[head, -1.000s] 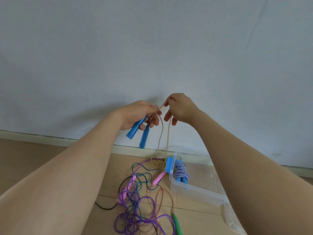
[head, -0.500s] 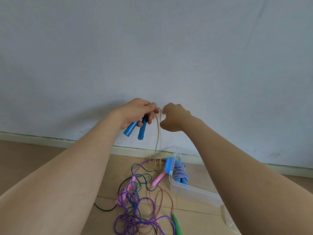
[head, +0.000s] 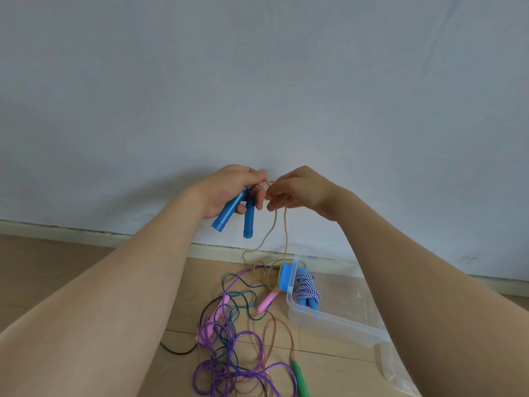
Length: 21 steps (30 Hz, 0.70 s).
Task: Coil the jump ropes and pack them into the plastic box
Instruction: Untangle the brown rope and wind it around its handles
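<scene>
Tan rope [head: 285, 233] between both hands [head: 226, 190] [head: 297, 190]

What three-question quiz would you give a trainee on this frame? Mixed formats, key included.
1. True or false: the left hand grips two blue handles.
2. Multiple choice: what already lies in the plastic box? A) a purple rope B) a coiled blue-and-white rope C) a green handle
3. Fill in: the right hand pinches the tan rope, whose two strands hang down to the ___.

Key: 1 true; 2 B; 3 floor.
</scene>
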Motion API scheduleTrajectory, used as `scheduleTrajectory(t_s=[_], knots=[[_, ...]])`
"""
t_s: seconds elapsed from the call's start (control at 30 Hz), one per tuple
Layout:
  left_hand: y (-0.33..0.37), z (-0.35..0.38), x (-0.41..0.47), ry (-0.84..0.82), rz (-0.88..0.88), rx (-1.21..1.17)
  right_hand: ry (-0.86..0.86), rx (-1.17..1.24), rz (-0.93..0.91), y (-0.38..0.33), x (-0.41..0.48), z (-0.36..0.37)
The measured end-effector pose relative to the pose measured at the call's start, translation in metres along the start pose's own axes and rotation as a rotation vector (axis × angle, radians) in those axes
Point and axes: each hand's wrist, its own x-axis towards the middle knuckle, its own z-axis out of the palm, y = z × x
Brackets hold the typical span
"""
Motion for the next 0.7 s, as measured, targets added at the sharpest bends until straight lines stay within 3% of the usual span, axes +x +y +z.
scheduleTrajectory(t_s=[0.2,0.5,0.7], knots=[[-0.013,0.004,0.008,-0.057,-0.106,-0.038,0.274,0.204,-0.09,0.0,0.008,0.005],[-0.039,-0.006,0.02,-0.297,-0.282,-0.046,0.504,-0.056,-0.28,0.012,0.028,0.018],[-0.057,-0.008,0.026,-0.336,-0.345,-0.123,0.586,-0.092,-0.217,0.02,0.043,0.02]])
